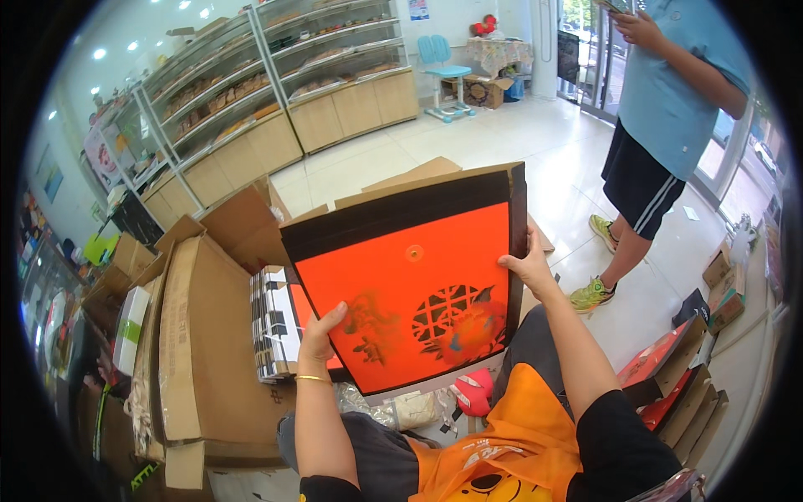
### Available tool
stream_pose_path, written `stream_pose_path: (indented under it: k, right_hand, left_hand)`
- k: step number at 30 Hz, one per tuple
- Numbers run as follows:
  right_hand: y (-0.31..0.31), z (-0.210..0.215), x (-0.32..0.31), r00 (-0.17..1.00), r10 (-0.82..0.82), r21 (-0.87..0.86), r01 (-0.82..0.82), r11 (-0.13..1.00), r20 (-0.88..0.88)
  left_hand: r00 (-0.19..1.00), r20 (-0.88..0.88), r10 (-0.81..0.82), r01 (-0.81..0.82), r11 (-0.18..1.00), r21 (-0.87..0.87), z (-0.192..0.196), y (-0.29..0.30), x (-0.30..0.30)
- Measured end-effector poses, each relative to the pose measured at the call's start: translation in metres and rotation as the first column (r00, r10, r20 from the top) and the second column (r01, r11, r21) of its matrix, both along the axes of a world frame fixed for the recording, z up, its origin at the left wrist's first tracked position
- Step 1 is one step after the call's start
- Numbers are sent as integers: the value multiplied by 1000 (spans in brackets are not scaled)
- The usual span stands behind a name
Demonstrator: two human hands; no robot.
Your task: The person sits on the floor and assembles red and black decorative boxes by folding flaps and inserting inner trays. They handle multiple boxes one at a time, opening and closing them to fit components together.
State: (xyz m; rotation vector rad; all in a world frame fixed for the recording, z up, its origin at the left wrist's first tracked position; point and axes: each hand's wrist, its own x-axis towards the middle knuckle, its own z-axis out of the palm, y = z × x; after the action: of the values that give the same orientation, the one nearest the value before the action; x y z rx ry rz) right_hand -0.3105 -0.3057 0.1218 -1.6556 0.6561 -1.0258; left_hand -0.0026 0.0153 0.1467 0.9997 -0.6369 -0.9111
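Observation:
In front of my lap, tilted toward me, is a large flat gift box (393,259) with an orange-red face, black borders and a printed lattice-and-flower design. My left hand (318,337) grips its left edge, thumb on the face and fingers behind, out of sight. On the opposite edge my right hand (533,266) is closed the same way, its thumb on the red face. A stack of folded black-and-white boards (274,322) stands just left of the box, beside an open cardboard carton (222,335). Under the box's lower edge lies a pink item (473,391) beside plastic wrapping (406,410).
A person in a blue shirt (682,100) stands at the right, holding a phone. More red-and-black boxes (669,368) lean at the lower right. Glass display shelves (226,92) line the back wall, with a blue chair (443,75) beside them. Cartons crowd my left side.

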Motion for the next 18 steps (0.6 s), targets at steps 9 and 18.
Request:
stream_pose_path:
  k: [9, 18]
  right_hand:
    - [-17, 6, 56, 1000, -21, -250, 17, 968, -14]
    - [-20, 32, -12, 878, 44, -606, -364, 707, -476]
  left_hand:
    - [974, -93, 205, -210, 977, -40, 15, 16, 25]
    - [891, -415, 186, -236, 969, -72, 20, 36, 67]
